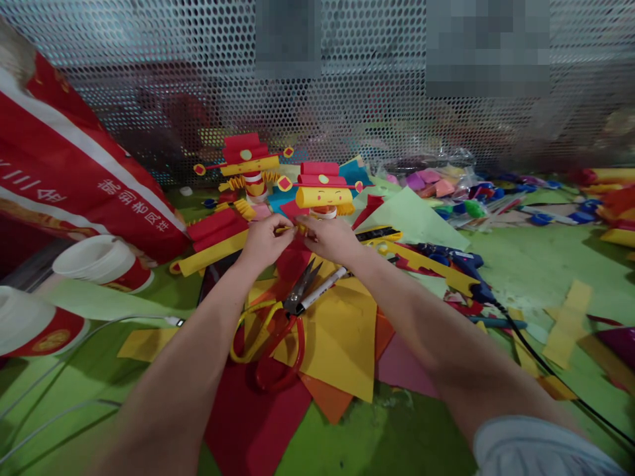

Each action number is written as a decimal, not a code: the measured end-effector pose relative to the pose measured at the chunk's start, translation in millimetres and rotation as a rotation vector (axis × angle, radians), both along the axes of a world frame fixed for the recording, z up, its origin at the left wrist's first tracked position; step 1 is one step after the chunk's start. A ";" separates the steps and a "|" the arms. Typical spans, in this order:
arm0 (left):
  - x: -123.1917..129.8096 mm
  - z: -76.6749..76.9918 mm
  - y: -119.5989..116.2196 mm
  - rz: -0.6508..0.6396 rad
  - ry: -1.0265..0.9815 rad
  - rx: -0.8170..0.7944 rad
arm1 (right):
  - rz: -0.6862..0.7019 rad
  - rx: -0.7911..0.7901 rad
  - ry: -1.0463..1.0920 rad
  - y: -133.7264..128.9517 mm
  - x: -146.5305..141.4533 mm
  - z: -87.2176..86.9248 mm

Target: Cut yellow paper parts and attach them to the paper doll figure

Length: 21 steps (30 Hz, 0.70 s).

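My left hand (pixel 268 243) and my right hand (pixel 333 239) are close together, fingertips pinched on a small yellow paper strip (pixel 284 229); its full shape is hidden by my fingers. Just behind my right hand stands a paper figure (pixel 325 197) with a yellow face and red hat. A second paper figure (pixel 252 164) stands farther back to the left. Below my hands lie red-and-yellow-handled scissors (pixel 292 325), blades partly apart, and a white marker (pixel 325 289). They rest on yellow paper sheets (pixel 342 337).
White-and-red paper cups (pixel 106 261) and a red bag (pixel 94 152) are at left. A blue glue gun (pixel 456 259) with black cord lies at right. Bagged foam clay (pixel 436 178) sits behind, before a perforated metal panel (pixel 347 99). Red paper (pixel 258 423) lies in front.
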<state>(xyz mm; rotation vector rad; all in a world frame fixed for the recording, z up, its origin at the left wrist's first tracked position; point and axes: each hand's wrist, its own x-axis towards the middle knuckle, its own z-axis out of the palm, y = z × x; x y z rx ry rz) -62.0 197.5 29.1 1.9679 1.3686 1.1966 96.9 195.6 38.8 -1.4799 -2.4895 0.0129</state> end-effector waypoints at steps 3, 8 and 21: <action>0.4 -0.4 0.3 -0.021 -0.037 -0.038 | -0.021 0.027 -0.025 0.1 0.6 -0.8; 0.6 1.5 -0.2 -0.050 -0.050 -0.059 | -0.028 0.066 0.003 0.3 3.0 -2.3; 0.1 2.7 -1.9 -0.049 0.016 -0.045 | -0.042 0.064 -0.001 1.0 2.6 -1.0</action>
